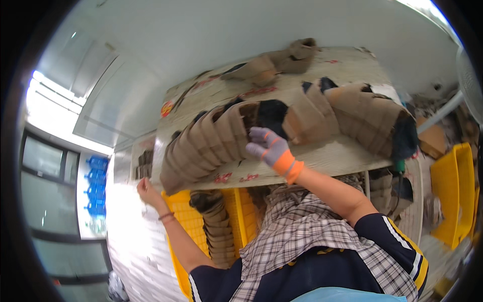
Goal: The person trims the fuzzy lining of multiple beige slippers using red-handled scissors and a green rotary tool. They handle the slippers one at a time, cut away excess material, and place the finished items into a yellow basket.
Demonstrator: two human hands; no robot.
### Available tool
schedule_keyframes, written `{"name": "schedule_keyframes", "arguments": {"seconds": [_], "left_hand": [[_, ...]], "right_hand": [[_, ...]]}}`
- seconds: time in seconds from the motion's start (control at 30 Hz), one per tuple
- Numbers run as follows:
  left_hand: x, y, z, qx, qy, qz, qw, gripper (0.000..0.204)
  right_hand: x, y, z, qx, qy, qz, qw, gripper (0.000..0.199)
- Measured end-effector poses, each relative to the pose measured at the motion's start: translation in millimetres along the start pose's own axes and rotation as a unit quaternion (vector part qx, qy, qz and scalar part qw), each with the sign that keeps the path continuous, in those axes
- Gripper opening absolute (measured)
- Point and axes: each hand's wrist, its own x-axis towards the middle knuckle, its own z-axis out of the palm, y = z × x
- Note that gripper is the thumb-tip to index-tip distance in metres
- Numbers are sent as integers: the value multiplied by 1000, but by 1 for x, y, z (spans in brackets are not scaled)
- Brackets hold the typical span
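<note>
A long row of nested tan pieces (209, 136), which look like shoe uppers, curves along the table. Black parts show at its right end. My right hand (271, 151), in a grey glove with an orange cuff, is at that end with its fingers apart, close to the black upper part (273, 115). Whether the fingertips touch it I cannot tell. My bare left hand (147, 192) is off the table's left edge, fingers curled together, and nothing shows in it. Another nested row (359, 113) lies to the right.
More tan pieces (271, 63) lie at the back of the worn table (302, 161). Under its front edge, a yellow crate (179, 206) holds a stack of uppers (217, 229). Yellow bins (453, 194) stand at right. Blue water bottles (95, 186) line the left wall.
</note>
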Motion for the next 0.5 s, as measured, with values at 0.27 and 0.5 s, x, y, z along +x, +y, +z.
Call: {"name": "schedule_keyframes", "arguments": {"seconds": [0.27,0.5], "left_hand": [[-243,247,86,-410,-406,-52,815,16],[-295,268,207,-559,-495,-276,606,47]], "right_hand": [[-96,-68,-152,-363,313,-331,813,29],[-55,-61,-294,-147,419,-60,894,55]]}}
